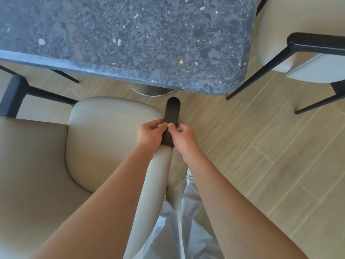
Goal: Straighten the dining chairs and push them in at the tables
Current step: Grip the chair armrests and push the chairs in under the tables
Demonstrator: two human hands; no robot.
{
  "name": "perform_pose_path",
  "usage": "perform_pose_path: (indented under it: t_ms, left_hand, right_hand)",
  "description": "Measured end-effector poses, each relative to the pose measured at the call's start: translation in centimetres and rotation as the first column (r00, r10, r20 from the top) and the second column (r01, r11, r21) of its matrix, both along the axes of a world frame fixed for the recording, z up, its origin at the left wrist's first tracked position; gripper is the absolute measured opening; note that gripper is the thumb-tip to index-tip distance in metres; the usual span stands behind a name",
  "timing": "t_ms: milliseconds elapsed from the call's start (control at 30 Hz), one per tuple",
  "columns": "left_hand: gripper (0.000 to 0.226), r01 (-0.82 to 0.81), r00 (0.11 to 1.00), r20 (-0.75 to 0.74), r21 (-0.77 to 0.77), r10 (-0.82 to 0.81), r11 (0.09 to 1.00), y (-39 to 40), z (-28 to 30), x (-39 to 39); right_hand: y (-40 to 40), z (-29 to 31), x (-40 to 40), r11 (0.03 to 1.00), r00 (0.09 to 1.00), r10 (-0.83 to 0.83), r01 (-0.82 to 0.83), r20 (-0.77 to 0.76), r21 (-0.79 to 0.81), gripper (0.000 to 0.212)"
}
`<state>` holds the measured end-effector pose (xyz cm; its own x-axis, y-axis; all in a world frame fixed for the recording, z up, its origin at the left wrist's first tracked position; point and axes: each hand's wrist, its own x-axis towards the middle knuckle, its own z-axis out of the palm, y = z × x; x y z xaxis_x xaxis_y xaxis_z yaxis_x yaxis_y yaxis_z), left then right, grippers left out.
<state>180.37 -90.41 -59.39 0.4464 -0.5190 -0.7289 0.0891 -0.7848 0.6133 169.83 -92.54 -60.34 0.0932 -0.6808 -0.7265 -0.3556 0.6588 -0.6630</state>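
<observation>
Soft, even daylight filled the scene; small warm glints dotted the worktop (130, 34) toward one o'clock. Shadows were faint. Wide-angle bending curved the edges, slightly soft.

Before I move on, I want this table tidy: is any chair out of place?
Yes. The beige chair whose black armrest both hands grip stands clear of the table, floor showing between. The chair at right sits angled to the table's corner.
</observation>
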Motion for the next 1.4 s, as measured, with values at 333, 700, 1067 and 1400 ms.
perform_pose_path:
  t_ms: [333, 700, 1067, 1400]
  left_hand:
    - [0.023, 0.039, 0.999, -0.007, -0.005, -0.039, 0.999, 0.1, 1.0, 0.3]
    - [0.05, -0.133, 0.991, -0.035, -0.121, 0.13, 0.984, 0.5, 6.4, 3.6]
    - [0.067, -0.35, 0.929, 0.004, -0.323, 0.371, 0.879, 6.3, 18.2, 11.9]
    - [0.064, -0.268, 0.963, -0.099, -0.454, 0.25, 0.85, 4.0, 23.9, 7.5]
  right_hand:
    - [0.1, 0.7, 1.5, 1.0, 0.996, 0.01, -0.01, -0.093, -0.001, 0.033]
    - [0.1, 8.0, 3.4, 0.978, 0.988, -0.141, 0.15, 0.071, -0.142, 0.044]
    - [2.1, 18.0, 10.7, 0.951, 0.962, 0.17, -0.104, 0.212, -0.29, 0.054]
    - [1.3, 23.8, 6.3, 0.92, 0.986, 0.054, 0.013, 0.16, -0.392, 0.067]
